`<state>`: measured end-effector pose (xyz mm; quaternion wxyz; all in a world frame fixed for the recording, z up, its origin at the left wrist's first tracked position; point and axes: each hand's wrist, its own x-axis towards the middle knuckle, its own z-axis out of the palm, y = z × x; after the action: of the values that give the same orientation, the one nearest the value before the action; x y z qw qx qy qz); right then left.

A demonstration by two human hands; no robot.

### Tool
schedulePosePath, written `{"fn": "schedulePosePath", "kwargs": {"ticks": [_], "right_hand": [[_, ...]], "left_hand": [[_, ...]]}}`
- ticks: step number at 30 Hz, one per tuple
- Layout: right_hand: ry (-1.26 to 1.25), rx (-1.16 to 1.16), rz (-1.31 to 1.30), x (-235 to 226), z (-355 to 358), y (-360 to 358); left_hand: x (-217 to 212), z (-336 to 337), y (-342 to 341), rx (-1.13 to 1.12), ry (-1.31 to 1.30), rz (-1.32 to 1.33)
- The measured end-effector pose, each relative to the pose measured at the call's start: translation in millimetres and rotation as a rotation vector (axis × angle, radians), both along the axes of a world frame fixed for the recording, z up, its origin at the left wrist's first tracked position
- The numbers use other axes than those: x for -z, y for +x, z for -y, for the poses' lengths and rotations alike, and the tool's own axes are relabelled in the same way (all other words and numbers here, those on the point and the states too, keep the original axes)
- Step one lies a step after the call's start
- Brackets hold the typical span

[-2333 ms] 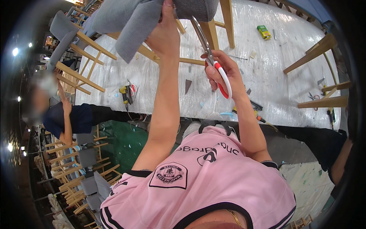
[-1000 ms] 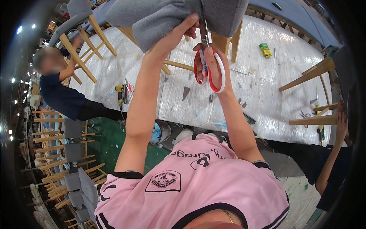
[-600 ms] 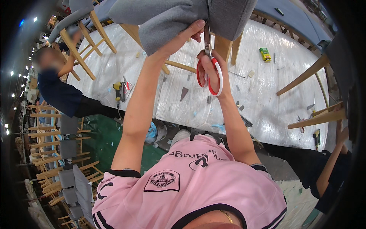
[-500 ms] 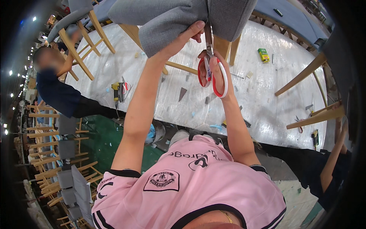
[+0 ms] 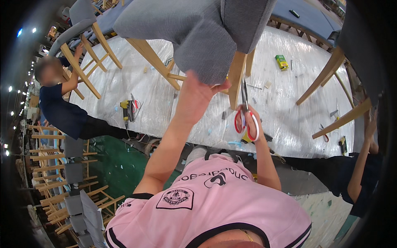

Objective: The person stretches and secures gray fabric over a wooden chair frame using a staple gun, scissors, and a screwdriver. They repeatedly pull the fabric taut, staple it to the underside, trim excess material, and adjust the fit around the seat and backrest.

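Single head view, looking steeply down; left hand [image 5: 194, 97] and right hand [image 5: 248, 120] close, raised before lens
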<state>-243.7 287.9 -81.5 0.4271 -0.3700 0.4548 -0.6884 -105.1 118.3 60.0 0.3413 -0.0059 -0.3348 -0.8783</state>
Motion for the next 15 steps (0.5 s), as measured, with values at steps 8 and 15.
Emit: {"fn": "schedulePosePath", "kwargs": {"ticks": [8, 15], "right_hand": [[0.151, 0.275, 0.086, 30.6, -30.4, 44.1], [0.195, 0.586, -0.161, 20.3, -5.5, 67.7]], "left_hand": [[39.4, 13.5, -80.2, -0.010, -0.122, 0.367], [-59.6, 54.3, -5.6, 0.889, -1.811, 0.438]]}}
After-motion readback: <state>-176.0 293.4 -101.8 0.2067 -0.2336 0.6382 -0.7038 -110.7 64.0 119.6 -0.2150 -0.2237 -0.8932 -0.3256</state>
